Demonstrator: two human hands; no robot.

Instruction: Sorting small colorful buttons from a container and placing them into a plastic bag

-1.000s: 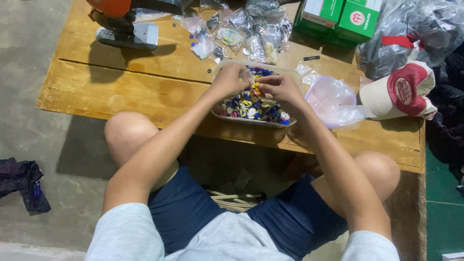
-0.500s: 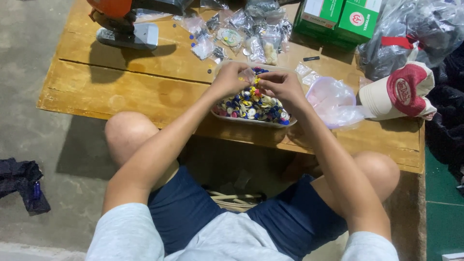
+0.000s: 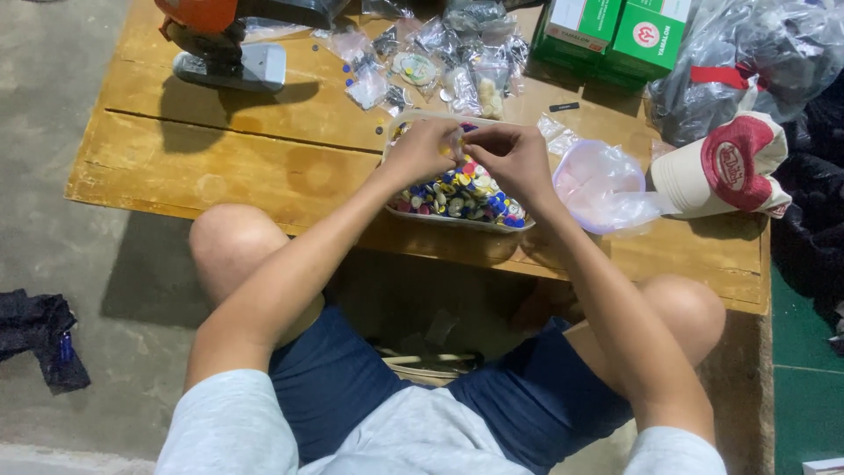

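The tray (image 3: 457, 207) is a shallow clear container filled with small round buttons (image 3: 462, 189) in blue, yellow, white and red. It sits near the front edge of the tabletop (image 3: 264, 158), slightly right of centre.

Both hands are positioned directly above the far half of the tray. The left hand (image 3: 422, 149) and the right hand (image 3: 514, 157) meet at the fingertips. The fingers (image 3: 479, 141) of each hand are curled in and pinched together around a small item held between the two hands; the item is too small to identify, possibly one button. Both forearms cross the near tabletop edge on either side of the tray.

Just right of the tray, touching or nearly touching it, lies a loose clear plastic bag (image 3: 602, 185). Further right, a white and red cap (image 3: 725, 167) rests close to the right tabletop edge. Beyond the tray, toward the far edge, lie several small clear packets (image 3: 422, 62). Two green boxes (image 3: 620, 35) stand at the far right, with a dark plastic bag (image 3: 747, 62) beside them. An orange and grey tool (image 3: 224, 44) occupies the far left.

Open tabletop surface extends left of the tray to the left edge. A narrow bare strip separates the tray from the near edge. The concrete floor (image 3: 61, 158) lies to the left, with a dark cloth (image 3: 40, 339) on it.
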